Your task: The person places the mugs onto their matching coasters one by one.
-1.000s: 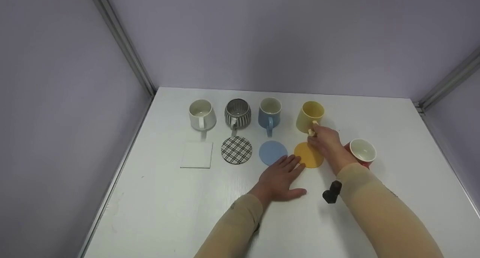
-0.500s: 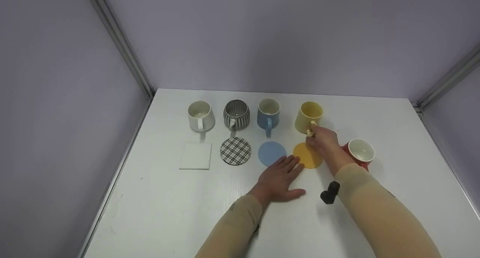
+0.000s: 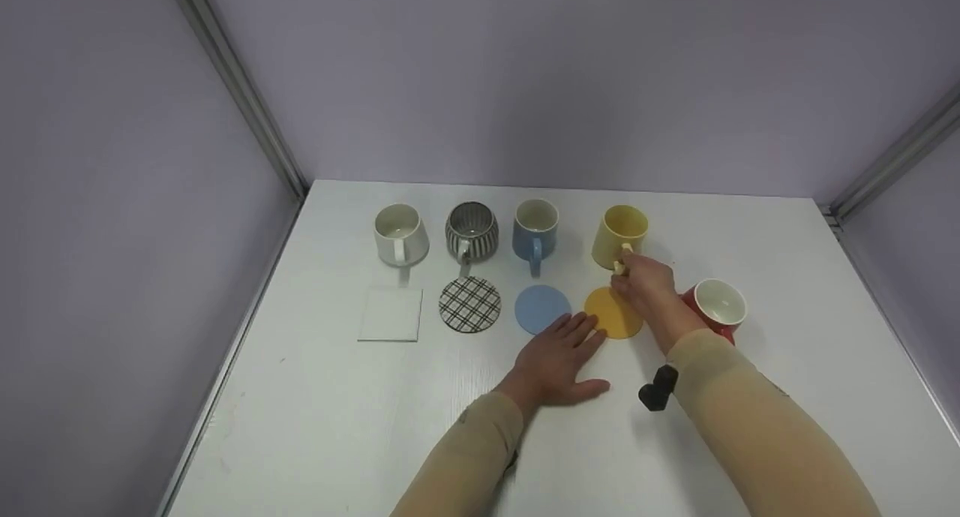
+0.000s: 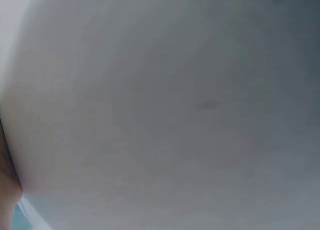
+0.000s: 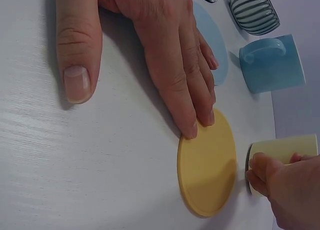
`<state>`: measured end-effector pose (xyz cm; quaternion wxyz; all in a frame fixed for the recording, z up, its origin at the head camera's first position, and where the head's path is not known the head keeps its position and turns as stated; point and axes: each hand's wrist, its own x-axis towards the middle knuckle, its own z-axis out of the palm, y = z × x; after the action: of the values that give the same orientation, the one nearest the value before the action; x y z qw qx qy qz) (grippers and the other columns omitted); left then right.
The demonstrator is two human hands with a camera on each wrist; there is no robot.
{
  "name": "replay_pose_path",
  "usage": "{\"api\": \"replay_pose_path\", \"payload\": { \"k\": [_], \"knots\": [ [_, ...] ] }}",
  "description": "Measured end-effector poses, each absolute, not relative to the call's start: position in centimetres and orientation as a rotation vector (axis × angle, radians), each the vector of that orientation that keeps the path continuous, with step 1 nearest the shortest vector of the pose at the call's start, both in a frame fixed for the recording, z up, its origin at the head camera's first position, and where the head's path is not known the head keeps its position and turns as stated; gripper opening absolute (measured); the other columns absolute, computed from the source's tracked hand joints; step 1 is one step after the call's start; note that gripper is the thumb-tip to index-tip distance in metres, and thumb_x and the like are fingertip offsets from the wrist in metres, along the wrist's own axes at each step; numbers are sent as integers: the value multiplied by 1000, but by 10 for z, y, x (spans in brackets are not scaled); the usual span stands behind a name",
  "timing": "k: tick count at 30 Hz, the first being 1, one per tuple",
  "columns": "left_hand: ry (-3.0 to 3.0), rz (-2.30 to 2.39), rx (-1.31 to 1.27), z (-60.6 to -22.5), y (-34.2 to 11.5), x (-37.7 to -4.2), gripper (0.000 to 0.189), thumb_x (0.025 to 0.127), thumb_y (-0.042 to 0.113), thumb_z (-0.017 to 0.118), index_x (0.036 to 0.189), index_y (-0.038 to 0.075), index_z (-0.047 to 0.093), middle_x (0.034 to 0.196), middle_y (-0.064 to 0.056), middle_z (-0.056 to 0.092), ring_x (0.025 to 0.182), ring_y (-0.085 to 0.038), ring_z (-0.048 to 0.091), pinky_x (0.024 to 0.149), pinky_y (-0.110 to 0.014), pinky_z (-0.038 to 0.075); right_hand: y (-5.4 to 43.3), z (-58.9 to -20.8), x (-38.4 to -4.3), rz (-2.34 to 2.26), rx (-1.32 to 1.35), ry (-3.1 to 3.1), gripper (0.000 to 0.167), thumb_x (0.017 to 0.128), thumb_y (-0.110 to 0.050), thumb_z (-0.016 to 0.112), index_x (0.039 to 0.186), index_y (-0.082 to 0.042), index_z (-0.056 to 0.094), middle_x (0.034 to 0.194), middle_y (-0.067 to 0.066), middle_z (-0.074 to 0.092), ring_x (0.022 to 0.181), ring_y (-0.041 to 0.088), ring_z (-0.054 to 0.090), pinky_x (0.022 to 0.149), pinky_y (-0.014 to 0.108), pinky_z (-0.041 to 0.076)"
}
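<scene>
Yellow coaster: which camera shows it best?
The right wrist view: the yellow coaster shows large, rim included. The head view has it small, partly covered by the right hand; the left wrist view misses it.

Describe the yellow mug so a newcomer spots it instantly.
On the white table, look past the round yellow coaster toward the back wall. The yellow mug is just beyond that coaster, right of the blue mug. It is the only yellow mug, and the right hand holds its handle.
</scene>
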<state>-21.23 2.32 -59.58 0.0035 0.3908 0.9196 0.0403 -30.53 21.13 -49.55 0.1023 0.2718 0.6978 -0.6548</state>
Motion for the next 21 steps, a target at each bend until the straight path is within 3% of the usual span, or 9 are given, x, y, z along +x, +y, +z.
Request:
{"api": "replay_pose_path", "payload": {
  "k": [7, 12, 21],
  "knots": [
    [2878, 163, 1222, -597, 24, -212, 88, 103, 78, 21, 170, 21, 26, 177, -2, 18, 163, -18, 11, 130, -33, 5, 212, -492, -305, -2051, 872, 1875, 44, 113, -28, 52, 147, 0, 50, 132, 9, 51, 112, 20, 54, 102, 29, 51],
    [2881, 168, 1220, -597, 24, -212, 88, 103, 77, 22, 170, 21, 26, 177, -2, 17, 163, -18, 12, 130, -33, 6, 212, -491, -304, -2017, 860, 1915, 47, 113, -29, 52, 151, -1, 49, 136, 10, 50, 116, 20, 53, 102, 29, 50],
    [2880, 153, 1222, -596, 24, -213, 88, 103, 77, 22, 170, 21, 26, 176, -3, 18, 163, -18, 12, 130, -34, 5, 210, -487, -300, -1968, 822, 1975, 47, 112, -30, 52, 149, -1, 52, 138, 11, 52, 112, 19, 55, 89, 24, 52]
  ]
}}
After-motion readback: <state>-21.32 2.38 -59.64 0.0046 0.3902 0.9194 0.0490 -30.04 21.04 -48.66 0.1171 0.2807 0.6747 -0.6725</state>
